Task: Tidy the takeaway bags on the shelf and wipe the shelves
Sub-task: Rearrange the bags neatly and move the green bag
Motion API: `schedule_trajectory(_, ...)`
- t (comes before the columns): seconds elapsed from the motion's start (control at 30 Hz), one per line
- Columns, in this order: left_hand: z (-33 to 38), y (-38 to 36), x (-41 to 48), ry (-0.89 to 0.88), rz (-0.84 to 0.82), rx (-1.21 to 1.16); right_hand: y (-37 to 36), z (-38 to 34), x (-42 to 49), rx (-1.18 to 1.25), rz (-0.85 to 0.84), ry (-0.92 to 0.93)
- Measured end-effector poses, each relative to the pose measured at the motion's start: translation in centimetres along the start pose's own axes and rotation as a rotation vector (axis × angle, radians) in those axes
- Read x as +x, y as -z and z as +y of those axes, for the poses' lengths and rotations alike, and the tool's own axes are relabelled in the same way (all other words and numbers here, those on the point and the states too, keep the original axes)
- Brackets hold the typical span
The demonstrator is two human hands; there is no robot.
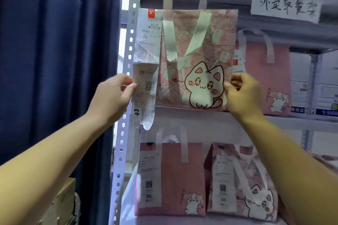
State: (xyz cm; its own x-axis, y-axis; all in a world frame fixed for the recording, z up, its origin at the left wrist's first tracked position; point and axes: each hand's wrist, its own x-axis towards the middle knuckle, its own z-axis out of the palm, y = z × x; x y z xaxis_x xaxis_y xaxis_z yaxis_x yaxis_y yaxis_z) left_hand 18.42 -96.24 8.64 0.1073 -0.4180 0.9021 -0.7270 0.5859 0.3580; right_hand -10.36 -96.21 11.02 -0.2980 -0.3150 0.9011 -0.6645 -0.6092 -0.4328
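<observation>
The cat-print takeaway bag (197, 60) is held upright at the upper shelf (296, 121), presumably to be squared there. Its left edge, with the long receipt (145, 78), is pinched by the left hand (111, 95). Its right edge is gripped by the curled fingers (239, 78) of the right hand (243, 95) (so the bag lies between both).

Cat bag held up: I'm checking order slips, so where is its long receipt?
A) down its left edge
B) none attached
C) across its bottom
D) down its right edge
A: the receipt runs down the left edge of the cat bag, where the left hand pinches it; the right hand grips the opposite edge.
</observation>
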Motion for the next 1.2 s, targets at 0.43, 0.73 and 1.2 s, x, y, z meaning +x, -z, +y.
schedule_trajectory(0.43,7.7,2.7,-3.1,-0.033,0.131,-0.132,8.8,-2.2,-0.4,0.095,0.045,0.250)
schedule_trajectory(0.73,19.4,-3.2,-7.2,-0.045,0.118,-0.191,21.5,3.4,0.6,0.070,0.041,0.249)
schedule_trajectory(1.2,33.0,-17.8,-8.9,-0.089,-0.077,-0.281,35.8,15.3,4.1,-0.138,0.164,0.043)
